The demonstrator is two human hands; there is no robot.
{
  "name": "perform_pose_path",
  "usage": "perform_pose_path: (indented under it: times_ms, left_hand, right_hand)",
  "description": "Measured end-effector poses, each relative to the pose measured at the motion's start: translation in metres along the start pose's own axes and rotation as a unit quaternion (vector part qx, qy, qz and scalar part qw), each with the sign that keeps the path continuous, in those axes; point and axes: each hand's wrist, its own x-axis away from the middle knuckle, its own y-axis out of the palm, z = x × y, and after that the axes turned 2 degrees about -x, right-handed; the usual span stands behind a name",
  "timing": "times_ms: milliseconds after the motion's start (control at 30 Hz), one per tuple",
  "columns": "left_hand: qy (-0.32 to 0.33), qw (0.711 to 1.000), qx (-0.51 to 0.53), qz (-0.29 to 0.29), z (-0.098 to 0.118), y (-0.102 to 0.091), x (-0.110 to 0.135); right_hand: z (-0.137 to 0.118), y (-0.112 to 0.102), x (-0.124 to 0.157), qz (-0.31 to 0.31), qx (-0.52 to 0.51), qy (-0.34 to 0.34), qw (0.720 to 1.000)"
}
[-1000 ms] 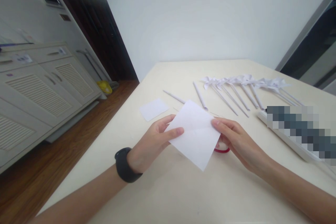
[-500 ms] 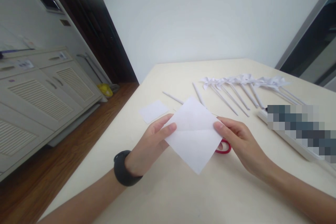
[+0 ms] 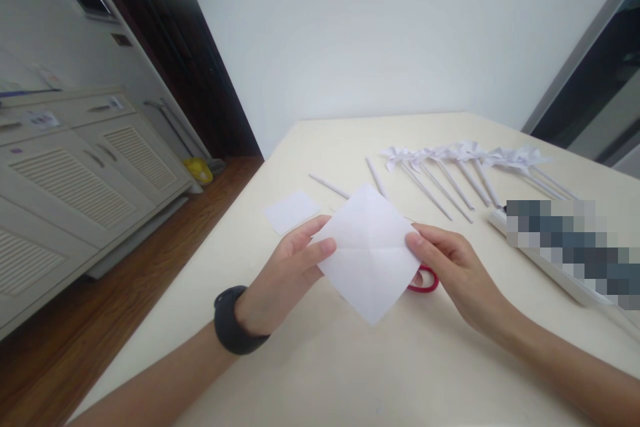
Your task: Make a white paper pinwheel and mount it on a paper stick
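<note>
A square sheet of white paper (image 3: 367, 260) hangs in the air over the table, turned corner-down, with faint crease lines crossing near its middle. My left hand (image 3: 295, 263) pinches its left corner, thumb in front and fingers behind. At the right corner, my right hand (image 3: 450, 260) grips it the same way. Behind the paper and right hand lie scissors, of which the red handle (image 3: 424, 280) shows; their blades are mostly hidden. Another piece of white paper (image 3: 291, 211) lies flat beyond my left hand.
Several white paper pinwheels (image 3: 463, 153) on rolled sticks lie at the back right of the table (image 3: 320, 373). Two rolled paper sticks (image 3: 375, 175) lie behind the held sheet. A long white tray-like object (image 3: 545, 260), partly blurred out, is at the right.
The held sheet has tilted slightly, its lower corner shifting a little up and left, and a vertical crease now shows. Both hands keep their grip.
</note>
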Motion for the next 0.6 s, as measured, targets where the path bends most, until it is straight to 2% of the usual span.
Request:
perform_pose_path:
  times_ms: [400,600]
  left_hand:
    - [-0.012,0.998,0.051,-0.044,-0.0013,0.0045,0.0006]
    - [-0.010,1.000,0.006,-0.003,-0.0038,0.0029,-0.0015]
  right_hand:
    - [-0.0023,0.0005,0.0018,0.014,0.044,-0.009,0.999]
    - [0.0000,0.0001,0.0033,0.003,0.043,-0.018,0.999]
